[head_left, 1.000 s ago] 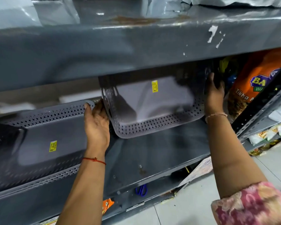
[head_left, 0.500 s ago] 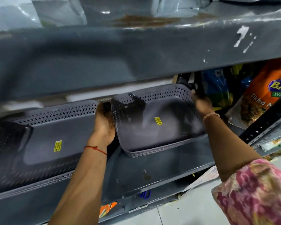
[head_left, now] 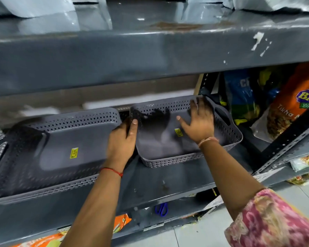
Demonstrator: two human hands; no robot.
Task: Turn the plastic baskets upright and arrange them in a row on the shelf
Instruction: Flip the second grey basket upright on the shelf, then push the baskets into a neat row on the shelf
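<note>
Here, two grey perforated plastic baskets on the grey metal shelf (head_left: pixel 177 182), both upright with open tops facing up and tilted a little toward the camera. Right basket (head_left: pixel 227 129) taken as landmark. Just to its left, nearly touching at the rims: the larger left basket (head_left: pixel 61 148), with a yellow sticker (head_left: pixel 73 153) on its floor. Another yellow sticker (head_left: pixel 178 132) on the floor of the right basket, partly beside the thumb.

At the right basket's left end wall: left hand (head_left: pixel 122 141), thumb hooked over the rim and inside, fingers wrapped down the outside in the narrow gap between the two baskets, so clamped on that wall. A red thread (head_left: pixel 112 171) around that wrist.

Inside the right basket, over its floor and far wall: right hand (head_left: pixel 199 122), fingers spread and flat, palm down, nothing grasped; whether pressing on the plastic or just above it cannot be told through the blur. A thin bangle (head_left: pixel 208 140) at that wrist, floral sleeve (head_left: pixel 271 221) lower down.

To the right of the right basket, beyond a slotted upright post (head_left: pixel 206 84): an orange snack bag (head_left: pixel 292 107) and a blue packet (head_left: pixel 239 93). Below the right basket, under the shelf edge: blue scissors handles (head_left: pixel 161 209). Above it, a second grey shelf (head_left: pixel 150 56) with chipped paint.
</note>
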